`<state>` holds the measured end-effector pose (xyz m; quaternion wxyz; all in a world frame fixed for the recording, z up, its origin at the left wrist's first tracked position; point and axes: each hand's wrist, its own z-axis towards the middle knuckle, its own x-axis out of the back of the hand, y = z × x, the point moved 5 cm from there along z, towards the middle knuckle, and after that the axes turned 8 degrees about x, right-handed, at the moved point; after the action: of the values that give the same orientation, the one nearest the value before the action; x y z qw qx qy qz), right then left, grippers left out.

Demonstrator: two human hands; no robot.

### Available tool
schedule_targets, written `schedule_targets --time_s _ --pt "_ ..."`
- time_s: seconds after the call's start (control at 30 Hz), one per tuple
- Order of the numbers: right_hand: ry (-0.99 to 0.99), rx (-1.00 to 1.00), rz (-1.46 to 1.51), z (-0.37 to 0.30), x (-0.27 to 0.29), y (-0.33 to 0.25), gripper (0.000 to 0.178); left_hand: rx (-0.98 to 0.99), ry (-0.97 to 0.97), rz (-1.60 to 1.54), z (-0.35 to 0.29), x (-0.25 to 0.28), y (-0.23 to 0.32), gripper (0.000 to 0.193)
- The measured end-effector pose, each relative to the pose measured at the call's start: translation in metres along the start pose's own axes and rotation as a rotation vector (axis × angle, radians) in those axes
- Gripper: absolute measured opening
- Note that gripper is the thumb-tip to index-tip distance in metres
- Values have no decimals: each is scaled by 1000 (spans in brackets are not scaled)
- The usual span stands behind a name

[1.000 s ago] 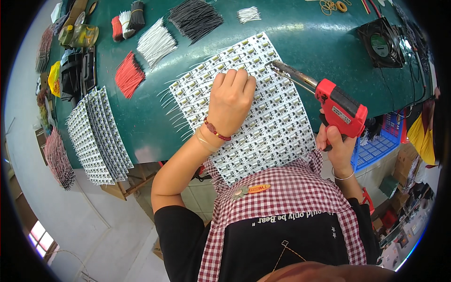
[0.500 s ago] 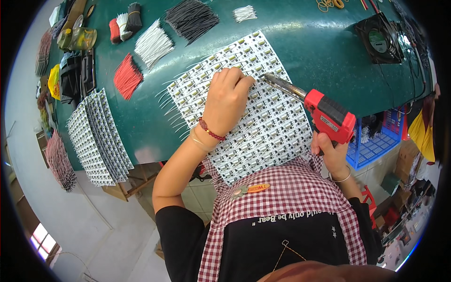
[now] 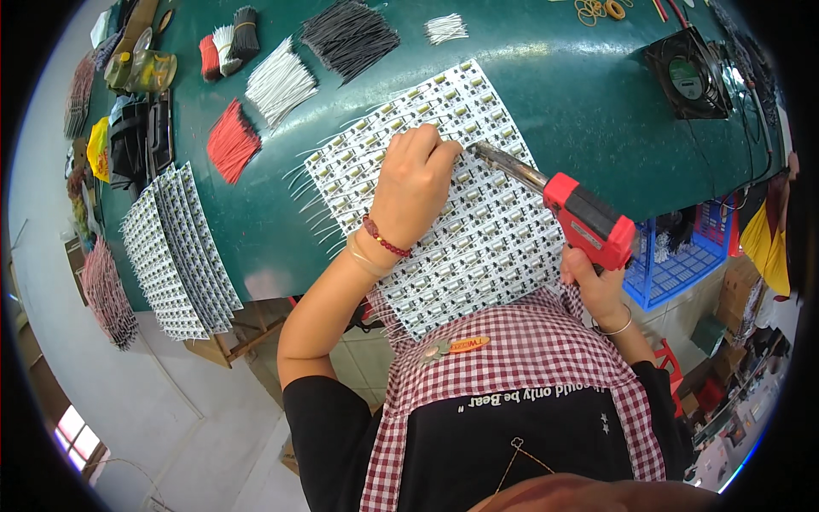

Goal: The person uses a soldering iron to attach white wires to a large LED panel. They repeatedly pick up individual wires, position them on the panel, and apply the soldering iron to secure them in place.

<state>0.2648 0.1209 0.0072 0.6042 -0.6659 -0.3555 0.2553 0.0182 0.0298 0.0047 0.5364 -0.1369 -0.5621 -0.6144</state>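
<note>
A white panel of small circuit boards lies tilted on the green table, its near edge against my checked apron. My left hand rests over the panel, thumb and fingertips pinched together close to the board surface. Whatever they hold is hidden. In my right hand is a red and black soldering gun. Its metal barrel points up and left, and the tip is at the panel just right of my left fingertips. Thin white wires stick out along the panel's left edge.
Red wires, white wires and black wires lie in piles at the back. Stacked circuit panels hang over the table's left edge. A black fan stands at the back right, above a blue crate.
The soldering gun and my right hand have shifted slightly left, the gun's tip a little nearer me. The panel's far corner has moved slightly toward me. My left hand stays pinched, almost in place.
</note>
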Motion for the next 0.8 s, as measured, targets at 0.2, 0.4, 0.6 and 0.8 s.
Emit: schedule_targets --time_s 0.2,0.4,0.6,0.8 --pt "56 -6 59 -3 0 1 15 -9 -13 10 1 -1 1 17" --pt "28 -68 -84 -7 6 10 28 -6 -11 17 1 0 3 17" --pt "48 55 -9 -6 0 -1 21 -20 -9 29 1 -1 3 18" --pt "3 76 17 -2 1 -1 30 -24 -11 63 0 -1 3 17"
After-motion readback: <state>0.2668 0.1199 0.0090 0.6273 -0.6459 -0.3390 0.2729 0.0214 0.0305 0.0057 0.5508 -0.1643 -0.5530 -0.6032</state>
